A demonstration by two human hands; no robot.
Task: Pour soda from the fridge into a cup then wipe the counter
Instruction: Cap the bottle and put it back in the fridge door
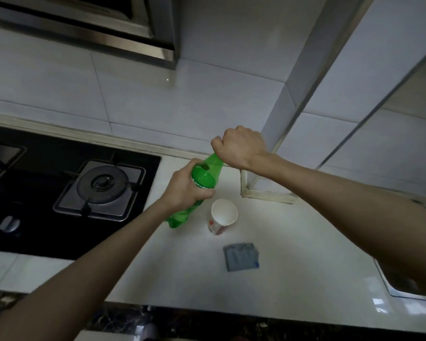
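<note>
A green plastic soda bottle (205, 172) stands on the white counter (293, 242), leaning a little toward the wall. My left hand (184, 187) grips its body around the label. My right hand (239, 146) is closed over the bottle's top, so the cap is hidden. Just right of the bottle's base stands an empty white paper cup (223, 215) with a red print, upright and apart from both hands. A folded blue-grey cloth (241, 256) lies flat on the counter in front of the cup.
A black gas hob (59, 183) with a burner fills the counter's left side. A range hood (96, 28) hangs above it. A tiled pillar (278, 134) stands behind the bottle. A sink's corner (398, 286) shows at the right, under my right forearm.
</note>
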